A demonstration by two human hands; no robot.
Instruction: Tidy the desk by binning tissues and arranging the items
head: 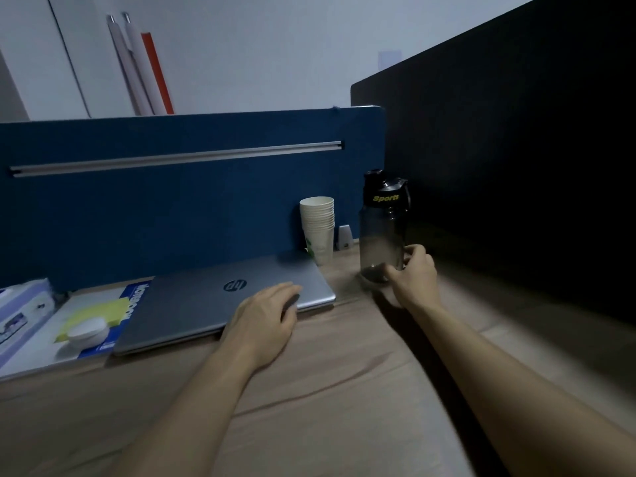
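A dark see-through sports bottle [382,228] with a black lid stands upright at the back right of the wooden desk [327,390]. My right hand [413,273] is wrapped around its base. A closed silver laptop [220,297] lies flat against the blue partition. My left hand [266,315] rests palm down on the laptop's near right corner, fingers spread, holding nothing. A stack of paper cups [318,228] stands between the laptop and the bottle. No loose tissue is in view.
A blue notebook [132,304] pokes out from under the laptop's left side, with a yellow sticky pad [103,313] and a small white round case [87,333] on it. A tissue pack [20,311] sits far left. The blue partition [172,208] and a black one [516,149] wall in the desk.
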